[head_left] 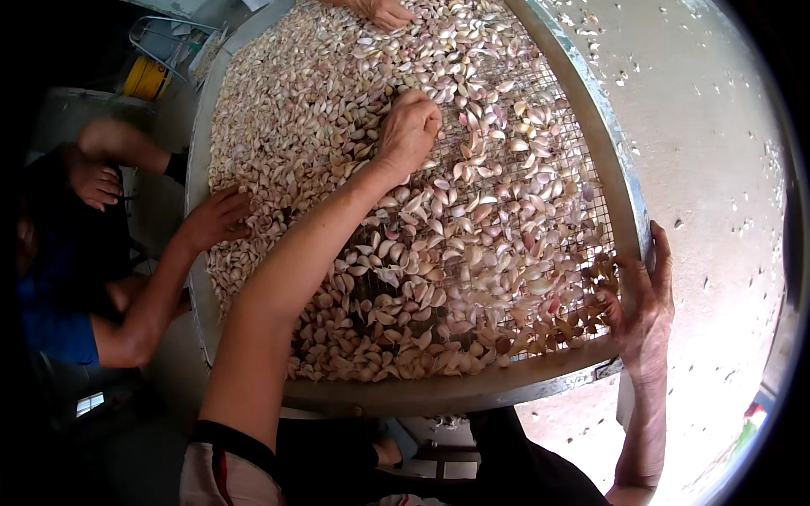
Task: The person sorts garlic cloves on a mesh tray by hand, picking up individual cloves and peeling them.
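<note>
Garlic cloves (472, 253) lie spread over a big framed tray with a wire mesh bottom (595, 181). My left arm reaches far across, and my left hand (409, 135) is closed, knuckles up, down among the cloves in the upper middle. What its fingers hold, if anything, is hidden beneath it. At the near right corner my right hand (645, 312) grips the tray's rim (620, 160), with fingers on both sides of the edge. A few cloves touch the mesh just beside that hand.
A co-worker's hand (215, 219) rests on cloves at the left rim; another person's hand (384, 12) is among cloves at the far side. A yellow bucket (146, 78) stands far left. Skins and small bits dot the pale floor (700, 169) at right.
</note>
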{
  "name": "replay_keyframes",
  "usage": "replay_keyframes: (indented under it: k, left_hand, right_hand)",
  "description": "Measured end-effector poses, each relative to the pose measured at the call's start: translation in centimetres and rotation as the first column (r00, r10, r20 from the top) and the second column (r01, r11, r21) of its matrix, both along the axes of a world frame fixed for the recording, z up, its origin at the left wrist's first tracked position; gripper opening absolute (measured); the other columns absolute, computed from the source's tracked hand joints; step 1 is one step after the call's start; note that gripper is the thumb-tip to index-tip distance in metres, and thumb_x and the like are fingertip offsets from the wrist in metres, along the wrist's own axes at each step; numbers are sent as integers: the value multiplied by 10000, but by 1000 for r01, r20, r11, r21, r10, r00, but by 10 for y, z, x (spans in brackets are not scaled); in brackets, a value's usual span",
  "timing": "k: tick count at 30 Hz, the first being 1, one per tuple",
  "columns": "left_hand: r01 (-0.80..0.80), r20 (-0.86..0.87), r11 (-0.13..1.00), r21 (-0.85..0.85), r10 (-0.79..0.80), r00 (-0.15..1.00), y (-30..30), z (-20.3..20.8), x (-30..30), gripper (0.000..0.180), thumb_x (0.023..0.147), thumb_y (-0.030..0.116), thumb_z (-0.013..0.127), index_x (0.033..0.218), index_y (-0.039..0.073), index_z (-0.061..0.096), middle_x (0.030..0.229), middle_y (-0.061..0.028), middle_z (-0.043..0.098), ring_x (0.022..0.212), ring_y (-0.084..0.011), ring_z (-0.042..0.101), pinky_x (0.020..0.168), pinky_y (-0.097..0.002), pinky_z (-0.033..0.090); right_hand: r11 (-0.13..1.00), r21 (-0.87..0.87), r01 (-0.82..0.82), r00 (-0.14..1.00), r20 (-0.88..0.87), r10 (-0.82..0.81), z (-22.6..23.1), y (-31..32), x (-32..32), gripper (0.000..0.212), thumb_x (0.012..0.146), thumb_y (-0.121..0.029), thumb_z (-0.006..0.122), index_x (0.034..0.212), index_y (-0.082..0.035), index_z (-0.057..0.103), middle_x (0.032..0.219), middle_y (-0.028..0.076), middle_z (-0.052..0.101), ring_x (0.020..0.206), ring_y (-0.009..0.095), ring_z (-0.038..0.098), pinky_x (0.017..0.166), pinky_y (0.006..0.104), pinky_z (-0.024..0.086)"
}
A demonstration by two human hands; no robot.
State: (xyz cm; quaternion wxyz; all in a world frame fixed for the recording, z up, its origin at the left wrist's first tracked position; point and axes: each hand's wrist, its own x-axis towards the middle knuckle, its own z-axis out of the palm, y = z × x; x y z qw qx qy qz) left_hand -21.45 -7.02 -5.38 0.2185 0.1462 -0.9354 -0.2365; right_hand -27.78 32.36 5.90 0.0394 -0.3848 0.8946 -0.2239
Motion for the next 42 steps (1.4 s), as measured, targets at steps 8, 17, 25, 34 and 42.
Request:
replay_keyframes:
  k: [8, 17, 25, 34, 42]
  left_hand:
    - [71, 425, 980, 185, -145, 894, 41, 23, -54, 628, 941, 497, 498, 1442, 127, 413, 1551, -171, 244, 1468, -322, 130, 1184, -500, 140]
    - [341, 75, 940, 19, -342, 937, 203, 47, 59, 469, 815, 403, 727, 1194, 150, 616, 1460, -162, 333, 1348, -339, 327, 1122, -520, 265]
    - [-84, 171, 991, 101, 66, 983, 69, 40, 120, 157, 793, 12, 682, 948, 26, 661, 851, -103, 619, 789, -244, 602, 727, -377, 510]
    - [-88, 65, 298, 951, 87, 994, 97, 64, 132, 186, 938, 32, 571, 1089, -52, 642, 822, -100, 673, 595, -94, 573, 549, -236, 496]
    - [-176, 281, 911, 372, 70, 957, 79, 76, 122, 139, 912, 85, 629, 996, -8, 690, 820, -63, 637, 695, -127, 577, 621, -298, 478]
  right_hand:
    - [1000, -8, -22, 1000, 8, 22, -3, -6, 4, 327, 858, -215, 694, 1124, -31, 647, 1482, 230, 350, 1278, 421, 482, 990, 488, 496]
    - [998, -9, -58, 996, -66, 57, -4, 9, -4, 331, 856, -218, 691, 1133, -42, 647, 1493, 206, 344, 1273, 402, 494, 985, 478, 511]
    - [1000, 16, -6, 1000, -20, 6, -2, 6, 2, 417, 811, -88, 704, 1221, -79, 629, 1512, 132, 345, 1254, 375, 519, 968, 462, 542]
    - [1000, 11, 2, 999, -41, -2, -10, 9, 1, 362, 842, -131, 696, 1189, -45, 644, 1514, 114, 350, 1238, 372, 534, 965, 454, 545]
    - [1000, 17, 14, 995, -103, -13, -5, 5, 5, 370, 835, -102, 696, 1195, -41, 639, 1510, 124, 353, 1233, 364, 541, 955, 451, 551]
